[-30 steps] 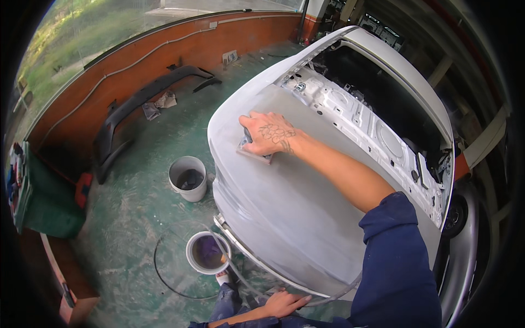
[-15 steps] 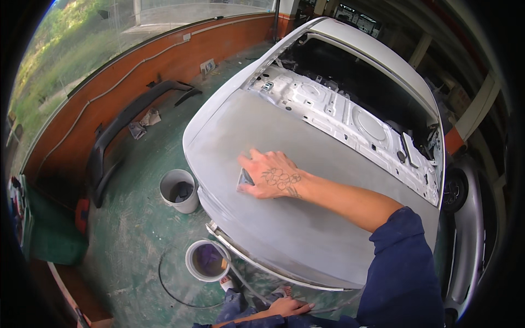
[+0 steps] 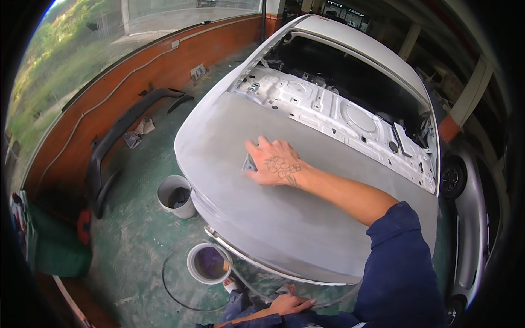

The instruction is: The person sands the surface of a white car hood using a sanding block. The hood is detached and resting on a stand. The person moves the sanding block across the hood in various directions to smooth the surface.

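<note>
Since half a second ago, the bare right hand (image 3: 276, 162) and its small, flat-edged grey block (image 3: 249, 163) have shifted inward — away from the left rim of the broad, curved grey car panel (image 3: 306, 218).

The block lies on the panel's left half, mostly hidden directly beneath the right palm, one exposed edge facing the panel's left rim; its long axis I cannot tell. The right fingers are clamped on it, thumb on the side toward the panel's near edge. The right hand is the nearer one; the bare left hand (image 3: 291, 304) is well apart, just beyond the panel's near edge — fingers close together, though whether they grip anything I cannot tell. A round white plastic bucket (image 3: 188, 210) stands beside the panel's left rim.
</note>
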`<state>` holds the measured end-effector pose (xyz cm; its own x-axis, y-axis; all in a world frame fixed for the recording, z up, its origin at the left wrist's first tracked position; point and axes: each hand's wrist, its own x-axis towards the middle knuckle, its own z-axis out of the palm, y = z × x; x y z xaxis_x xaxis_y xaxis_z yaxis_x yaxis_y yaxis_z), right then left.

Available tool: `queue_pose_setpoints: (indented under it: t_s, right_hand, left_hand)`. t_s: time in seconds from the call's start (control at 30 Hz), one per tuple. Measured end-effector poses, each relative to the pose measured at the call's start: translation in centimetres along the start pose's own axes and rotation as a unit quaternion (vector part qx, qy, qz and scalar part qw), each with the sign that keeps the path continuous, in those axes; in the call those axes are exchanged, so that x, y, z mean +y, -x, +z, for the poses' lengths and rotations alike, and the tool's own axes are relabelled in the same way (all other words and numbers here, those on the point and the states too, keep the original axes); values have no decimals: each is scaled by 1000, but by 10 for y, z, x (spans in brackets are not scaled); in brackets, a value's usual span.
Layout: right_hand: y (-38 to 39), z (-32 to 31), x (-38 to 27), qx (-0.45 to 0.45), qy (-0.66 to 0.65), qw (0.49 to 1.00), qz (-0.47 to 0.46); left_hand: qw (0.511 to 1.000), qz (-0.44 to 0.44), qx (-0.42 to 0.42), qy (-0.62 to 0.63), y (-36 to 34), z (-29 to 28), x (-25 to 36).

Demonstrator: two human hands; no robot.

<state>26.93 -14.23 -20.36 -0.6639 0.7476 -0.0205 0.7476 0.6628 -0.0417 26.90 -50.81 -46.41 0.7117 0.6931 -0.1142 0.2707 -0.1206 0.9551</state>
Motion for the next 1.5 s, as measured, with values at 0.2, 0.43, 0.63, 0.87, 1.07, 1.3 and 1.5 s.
queue_pose_setpoints:
  t_s: [0.2,0.43,0.63,0.87,1.07,1.3,1.5]
  right_hand:
    - [13,-7,57,17,39,997,57]
    - [17,-7,94,69,71,986,133]
    - [82,-9,15,-17,-3,1000,0]
    - [59,-11,127,58,67,984,153]
    - [83,-9,65,17,2,994,108]
    - [109,2,43,-23,-19,998,60]
    - [62,-20,162,71,86,969,223]
  left_hand:
    - [992,-22,-106,-64,-17,-22,18]
    - [992,-69,-102,-1,-10,-42,38]
    - [982,-29,-171,-74,-28,-36,42]
    - [983,25,-146,-110,-26,-25,36]
    - [978,-25,-201,-46,-34,-26,48]
    - [965,1,-249,-77,-35,0,27]
    - [986,75,-129,-79,-22,-7,27]
